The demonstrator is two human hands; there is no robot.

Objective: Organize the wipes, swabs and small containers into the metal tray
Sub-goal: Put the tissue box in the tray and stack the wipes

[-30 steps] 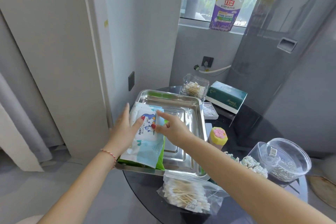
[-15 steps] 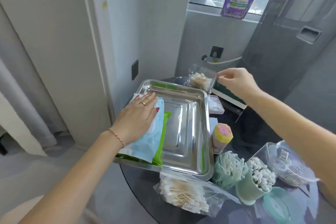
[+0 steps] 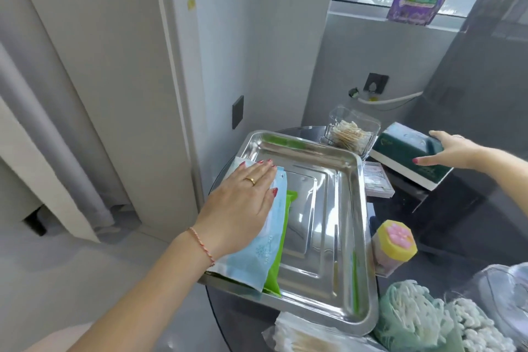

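The shiny rectangular metal tray (image 3: 323, 226) holds a pale blue wipes pack (image 3: 257, 254) lying on a green pack (image 3: 278, 260), both under the left hand (image 3: 243, 203); the rest of the tray, to that hand's right, is bare. Between the two hands, a clear plastic box (image 3: 350, 130) holds wooden cotton swabs. Near the right forearm stands a small jar with a yellow, pink-flowered lid (image 3: 395, 240). Below it, cups of white swabs (image 3: 414, 320) and a bagged bundle of swabs (image 3: 303, 337) are cut off by the frame's edge. The left hand lies flat, fingers spread, pressing the blue pack. The right hand (image 3: 448, 151) clasps the end of a dark green tissue box (image 3: 405, 151), thumb on its front face.
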